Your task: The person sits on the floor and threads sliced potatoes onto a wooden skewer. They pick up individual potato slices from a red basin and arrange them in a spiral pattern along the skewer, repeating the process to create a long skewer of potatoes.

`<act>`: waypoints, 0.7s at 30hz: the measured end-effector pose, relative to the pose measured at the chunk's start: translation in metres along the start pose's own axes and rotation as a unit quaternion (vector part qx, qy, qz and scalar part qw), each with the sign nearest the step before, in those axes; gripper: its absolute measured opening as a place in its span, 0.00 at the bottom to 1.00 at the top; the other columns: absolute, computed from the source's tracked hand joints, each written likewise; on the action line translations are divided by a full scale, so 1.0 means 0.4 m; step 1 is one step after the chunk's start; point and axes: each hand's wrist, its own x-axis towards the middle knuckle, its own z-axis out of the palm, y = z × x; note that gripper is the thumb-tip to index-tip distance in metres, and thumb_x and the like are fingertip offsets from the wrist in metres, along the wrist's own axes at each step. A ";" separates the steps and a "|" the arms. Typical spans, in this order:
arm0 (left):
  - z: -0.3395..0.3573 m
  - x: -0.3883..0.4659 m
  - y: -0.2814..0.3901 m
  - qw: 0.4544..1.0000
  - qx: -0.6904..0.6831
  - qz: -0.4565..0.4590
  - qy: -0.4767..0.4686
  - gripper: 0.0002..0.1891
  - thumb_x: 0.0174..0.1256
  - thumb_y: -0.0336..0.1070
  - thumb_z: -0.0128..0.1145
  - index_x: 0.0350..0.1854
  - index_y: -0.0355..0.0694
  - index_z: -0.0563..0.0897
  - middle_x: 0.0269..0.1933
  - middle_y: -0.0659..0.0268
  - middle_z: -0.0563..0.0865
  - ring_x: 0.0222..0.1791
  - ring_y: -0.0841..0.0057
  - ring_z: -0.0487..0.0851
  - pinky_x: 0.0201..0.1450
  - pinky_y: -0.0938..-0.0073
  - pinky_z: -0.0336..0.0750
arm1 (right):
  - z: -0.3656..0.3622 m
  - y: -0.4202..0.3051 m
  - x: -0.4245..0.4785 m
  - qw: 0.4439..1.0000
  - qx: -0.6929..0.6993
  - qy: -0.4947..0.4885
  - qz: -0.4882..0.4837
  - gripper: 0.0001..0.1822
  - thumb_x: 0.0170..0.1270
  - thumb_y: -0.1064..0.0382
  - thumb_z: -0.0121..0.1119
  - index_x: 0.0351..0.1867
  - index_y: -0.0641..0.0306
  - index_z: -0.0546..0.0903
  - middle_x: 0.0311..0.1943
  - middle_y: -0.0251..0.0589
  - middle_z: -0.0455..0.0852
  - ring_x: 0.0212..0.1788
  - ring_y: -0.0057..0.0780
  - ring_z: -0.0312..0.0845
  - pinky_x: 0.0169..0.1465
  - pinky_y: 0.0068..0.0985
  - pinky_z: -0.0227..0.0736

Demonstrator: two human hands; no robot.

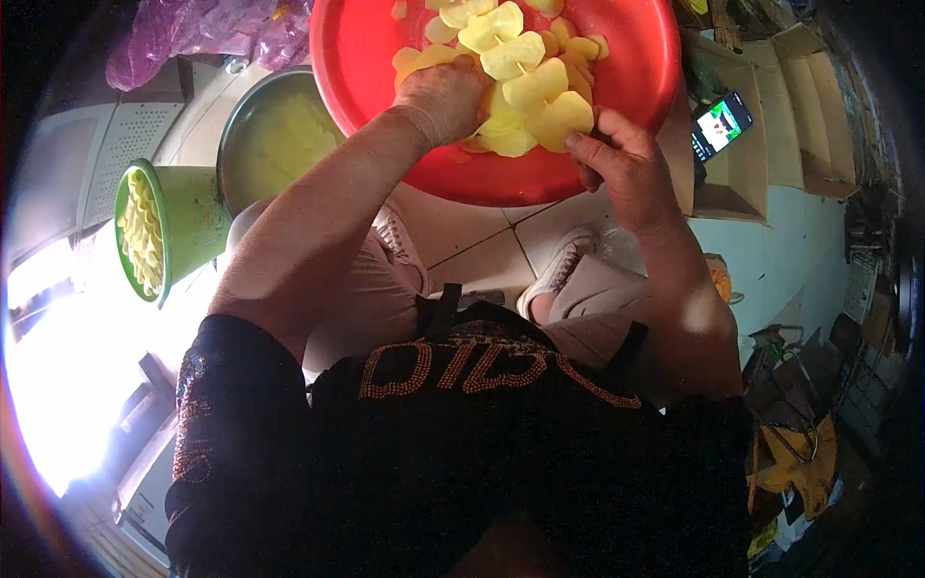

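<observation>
A red plastic basin (354, 65) holds a heap of thin, pale yellow slices, which look like potato. Through a row of slices (535, 79) runs a thin wooden skewer, slanting from the top of the basin down to the right. At its lower end, my right hand (625, 155) pinches the skewered row by the last slice, thumb on top. My left hand (444, 101) is among the slices left of the row, its back turned up. Its fingertips are hidden, so I cannot see whether they grip anything. More loose slices (578, 54) lie behind the row.
Left of the basin stands a metal bowl (231, 137) with slices in cloudy liquid. Beside it, a green bucket (191, 217) is packed with slices. A lit phone (723, 126) rests by an open cardboard box (744, 180) at right. Purple plastic bags (209, 36) lie upper left.
</observation>
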 end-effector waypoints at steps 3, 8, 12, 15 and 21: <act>0.012 0.001 -0.005 0.999 0.018 0.021 0.022 0.18 0.63 0.40 0.52 0.53 0.39 0.76 0.53 0.54 0.78 0.52 0.60 0.82 0.50 0.58 0.79 | -0.002 0.005 0.001 1.000 -0.001 -0.003 0.005 0.10 0.62 0.59 0.61 0.36 0.64 0.81 0.20 0.29 0.77 0.21 0.16 0.69 0.26 0.20 0.64; 0.014 0.008 0.004 0.999 0.042 0.009 0.015 0.18 0.63 0.39 0.52 0.54 0.39 0.76 0.51 0.54 0.79 0.49 0.60 0.84 0.48 0.60 0.80 | 0.001 -0.001 0.001 1.000 0.001 -0.006 0.010 0.10 0.62 0.59 0.61 0.36 0.64 0.81 0.20 0.28 0.77 0.21 0.15 0.69 0.26 0.20 0.64; 0.011 0.013 -0.003 0.999 0.017 0.015 0.025 0.16 0.63 0.38 0.51 0.51 0.39 0.78 0.47 0.55 0.83 0.47 0.60 0.85 0.45 0.60 0.81 | 0.002 -0.007 0.001 1.000 -0.004 -0.001 0.022 0.10 0.63 0.59 0.61 0.36 0.64 0.82 0.19 0.27 0.76 0.21 0.15 0.68 0.26 0.19 0.63; -0.004 0.022 -0.011 1.000 0.009 -0.003 -0.028 0.14 0.62 0.37 0.50 0.47 0.39 0.81 0.44 0.56 0.85 0.46 0.61 0.85 0.44 0.60 0.81 | 0.002 0.001 0.000 1.000 0.010 0.004 0.005 0.10 0.63 0.59 0.61 0.37 0.63 0.82 0.19 0.27 0.76 0.21 0.15 0.68 0.26 0.19 0.63; -0.049 -0.006 -0.017 0.993 0.019 -0.015 -0.118 0.12 0.61 0.39 0.52 0.43 0.43 0.82 0.41 0.57 0.86 0.43 0.59 0.85 0.46 0.60 0.80 | -0.004 0.000 -0.001 1.000 -0.001 0.000 0.011 0.10 0.62 0.59 0.61 0.37 0.63 0.82 0.20 0.27 0.76 0.22 0.15 0.68 0.26 0.19 0.63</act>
